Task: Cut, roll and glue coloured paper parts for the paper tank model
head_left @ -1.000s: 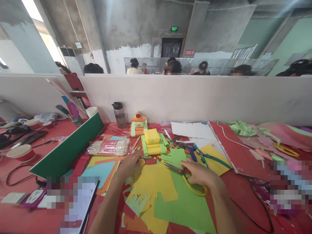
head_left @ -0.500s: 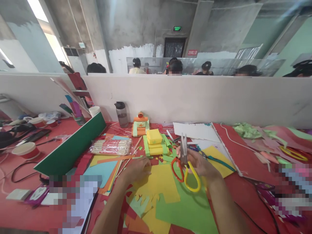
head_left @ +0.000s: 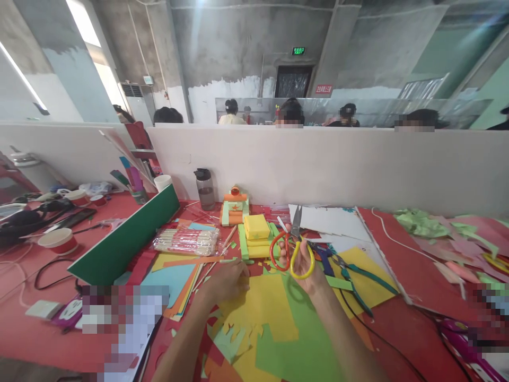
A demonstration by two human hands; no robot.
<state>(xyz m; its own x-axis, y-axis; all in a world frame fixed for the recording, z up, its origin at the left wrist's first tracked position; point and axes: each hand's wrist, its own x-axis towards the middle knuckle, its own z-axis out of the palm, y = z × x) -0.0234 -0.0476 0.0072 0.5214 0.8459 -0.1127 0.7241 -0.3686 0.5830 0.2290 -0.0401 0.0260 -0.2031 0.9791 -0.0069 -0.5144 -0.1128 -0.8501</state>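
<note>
My right hand holds scissors with one red-orange and one yellow handle loop; the blades point up and are slightly apart. Curled low over the yellow paper is my left hand, its fingers closed at a narrow pale green paper strip; its fingertips are partly hidden. Beneath the yellow sheet lies a green sheet, with jagged paper scraps near it. Just beyond my hands stands a yellow paper block on a yellow and green paper build.
Behind stand an orange and green paper model and a water bottle. Bagged sticks and a green board lie left. Teal-handled pliers lie right, before white boards. A white partition closes the back.
My right hand has shifted left with the scissors and turned, bringing the handle loops up. A pale green strip now shows at my left fingers. The view has swung slightly left.
</note>
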